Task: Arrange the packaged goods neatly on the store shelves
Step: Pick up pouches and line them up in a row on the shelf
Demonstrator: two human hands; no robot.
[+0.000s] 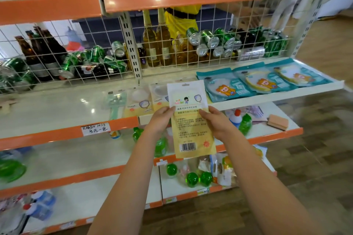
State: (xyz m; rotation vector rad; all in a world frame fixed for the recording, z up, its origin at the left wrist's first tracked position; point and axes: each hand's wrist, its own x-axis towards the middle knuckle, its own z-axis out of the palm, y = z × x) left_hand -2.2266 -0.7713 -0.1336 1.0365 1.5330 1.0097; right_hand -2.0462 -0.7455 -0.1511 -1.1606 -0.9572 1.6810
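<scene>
Both hands held a flat yellow-and-white packet (191,118) upright in front of the shelving, its printed back and barcode toward the camera: the left hand (162,118) pinched its left edge and the right hand (215,120) gripped its right edge, thumbs on the face. Just behind it, on the white shelf (57,108), lay two similar yellow packets (145,99) side by side, with a pale green packet (115,101) to their left and three overlapping teal packets (261,80) to the right. Farther back, a wire grid (86,44) screened bottles and green cans (210,40).
</scene>
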